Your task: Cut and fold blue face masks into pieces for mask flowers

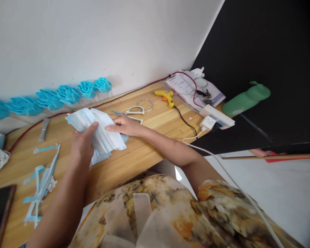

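My left hand (pixel 82 144) grips a stack of pale blue face masks (pixel 98 131) over the wooden table (pixel 144 151), thumb lying on top of the stack. My right hand (pixel 124 125) rests on the stack's right side, fingers pressed flat on the top mask and pointing left. Just beyond my right hand lie white-handled scissors (pixel 129 111) on the table. A white ring of cord (pixel 145 103) lies next to the scissors.
Blue folded paper-like flowers (pixel 67 94) line the wall. Cut blue strips (pixel 41 182) lie at the left. A yellow glue gun (pixel 165 96), papers with keys (pixel 196 89), a white power strip (pixel 217 117) and a green bottle (pixel 245 98) sit at the right.
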Tool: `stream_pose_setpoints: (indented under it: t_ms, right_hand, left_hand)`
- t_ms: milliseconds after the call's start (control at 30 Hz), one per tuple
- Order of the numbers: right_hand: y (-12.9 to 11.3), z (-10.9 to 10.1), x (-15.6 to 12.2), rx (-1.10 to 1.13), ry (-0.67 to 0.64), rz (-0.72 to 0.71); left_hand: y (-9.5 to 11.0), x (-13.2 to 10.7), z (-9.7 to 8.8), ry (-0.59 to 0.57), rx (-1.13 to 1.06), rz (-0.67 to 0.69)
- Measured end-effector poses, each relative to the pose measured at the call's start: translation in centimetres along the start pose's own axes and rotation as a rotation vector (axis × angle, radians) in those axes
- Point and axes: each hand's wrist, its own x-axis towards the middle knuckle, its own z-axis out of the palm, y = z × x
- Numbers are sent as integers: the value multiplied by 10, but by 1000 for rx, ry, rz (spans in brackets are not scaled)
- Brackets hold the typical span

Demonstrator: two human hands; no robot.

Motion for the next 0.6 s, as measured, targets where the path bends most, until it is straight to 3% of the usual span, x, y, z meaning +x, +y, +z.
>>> stream_pose_setpoints:
  t_ms: [167, 400, 600]
  right_hand:
    - [0, 0, 1, -52, 4, -47]
    - [-4, -2, 1, -6, 187, -102]
    - [-1, 0, 0, 81, 246, -105]
  left_hand:
    - [-6, 7, -3, 9, -23, -5]
    - [-11, 6, -5, -68, -8, -24]
    - [-11, 2, -7, -214, 96, -87]
